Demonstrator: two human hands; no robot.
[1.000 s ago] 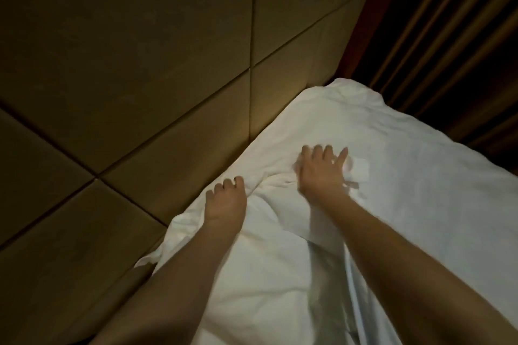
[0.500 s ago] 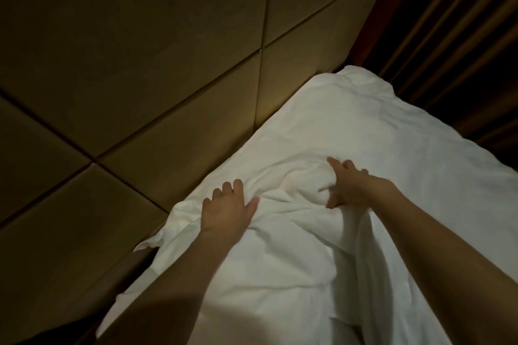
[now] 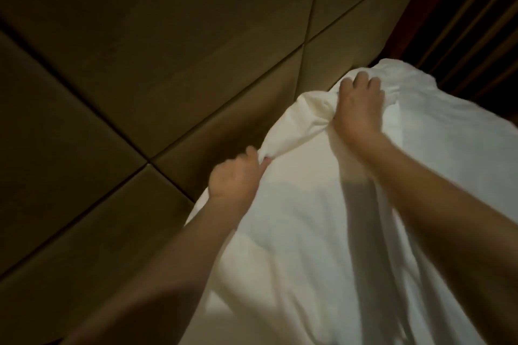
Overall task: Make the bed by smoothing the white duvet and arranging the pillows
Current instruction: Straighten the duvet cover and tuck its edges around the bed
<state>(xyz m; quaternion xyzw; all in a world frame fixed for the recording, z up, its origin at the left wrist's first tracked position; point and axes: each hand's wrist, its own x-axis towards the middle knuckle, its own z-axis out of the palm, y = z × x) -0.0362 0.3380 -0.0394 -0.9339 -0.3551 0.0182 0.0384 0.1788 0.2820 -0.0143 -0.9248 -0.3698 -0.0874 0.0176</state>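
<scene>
Both hands, left [image 3: 234,176] and right [image 3: 358,109], gripping white duvet [image 3: 294,232] edge

Left hand [image 3: 234,176] and right hand [image 3: 357,108] grip bunched white duvet [image 3: 308,232] beside padded headboard [image 3: 140,64]

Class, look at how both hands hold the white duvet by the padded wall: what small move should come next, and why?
Probably pull the two hands apart along the headboard edge. The left hand and the right hand each grip the duvet, and the stretch of cloth between them is bunched and creased, so drawing it taut should flatten it.
</scene>
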